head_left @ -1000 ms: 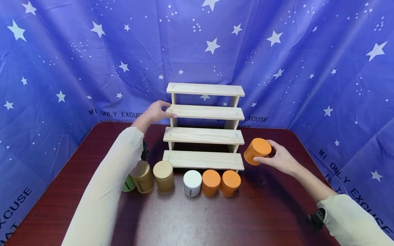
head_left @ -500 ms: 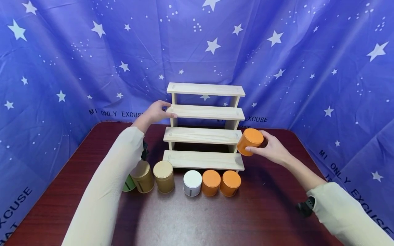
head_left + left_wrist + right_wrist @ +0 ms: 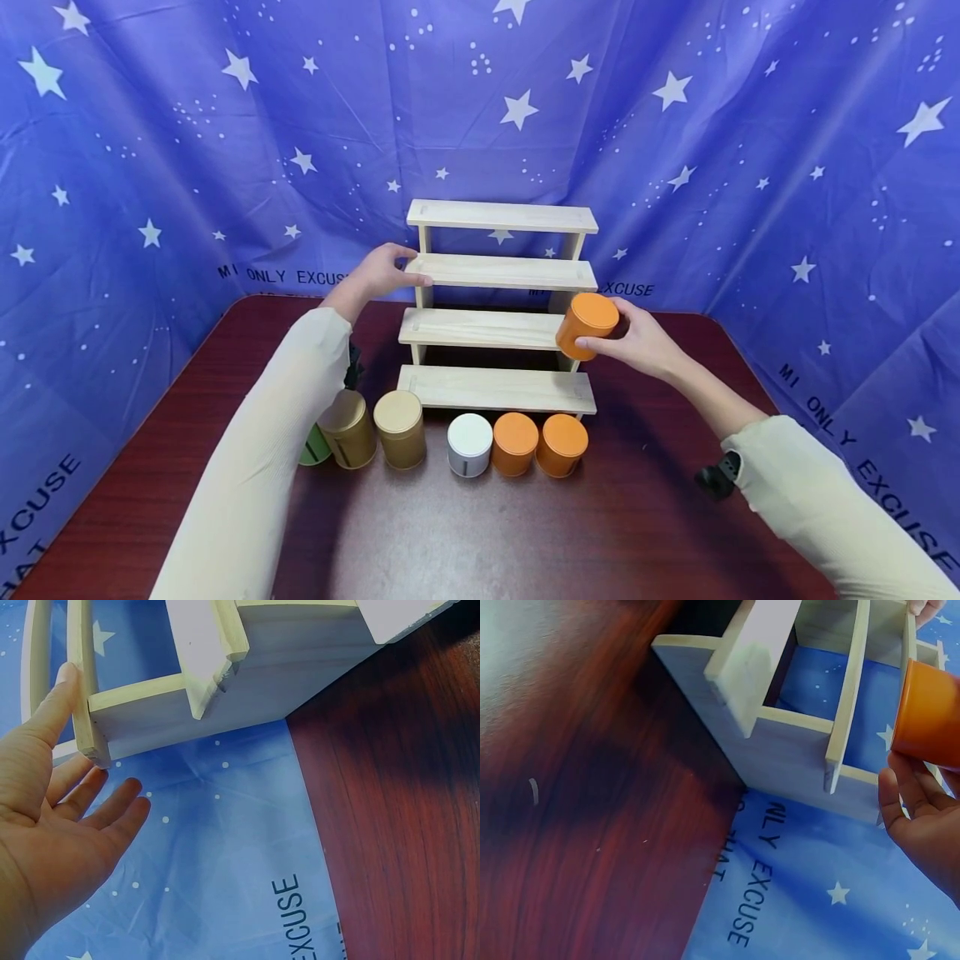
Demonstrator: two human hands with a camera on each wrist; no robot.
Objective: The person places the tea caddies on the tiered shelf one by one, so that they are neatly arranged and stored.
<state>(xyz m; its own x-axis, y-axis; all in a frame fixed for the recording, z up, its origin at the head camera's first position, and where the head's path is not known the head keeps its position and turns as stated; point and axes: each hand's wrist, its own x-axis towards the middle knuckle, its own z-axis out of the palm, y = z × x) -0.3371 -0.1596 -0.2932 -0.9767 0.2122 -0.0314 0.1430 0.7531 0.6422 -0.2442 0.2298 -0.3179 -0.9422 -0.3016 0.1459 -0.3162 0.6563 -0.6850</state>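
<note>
Now, left hand (image 3: 382,272): you pinch the wooden rack (image 3: 501,269) at its near end, probably steadying it.
Orange canister (image 3: 588,323): within your right grip, lid up, long axis near upright, leaning handward.
Right hand (image 3: 637,337): wrapped round it; likely the placing step, next calling for levelling, then lowering leftward.

A blue-violet fabric backdrop printed with white stars and dots (image 3: 300,100) hung in soft folds behind and along both sides of a dark reddish-brown, wood-grained table with rounded far corners (image 3: 645,533). Black capital lettering (image 3: 322,278), including "ONLY EXCUSE", ran across the cloth's lower part. Pale light glared off the tabletop's near middle.
</note>
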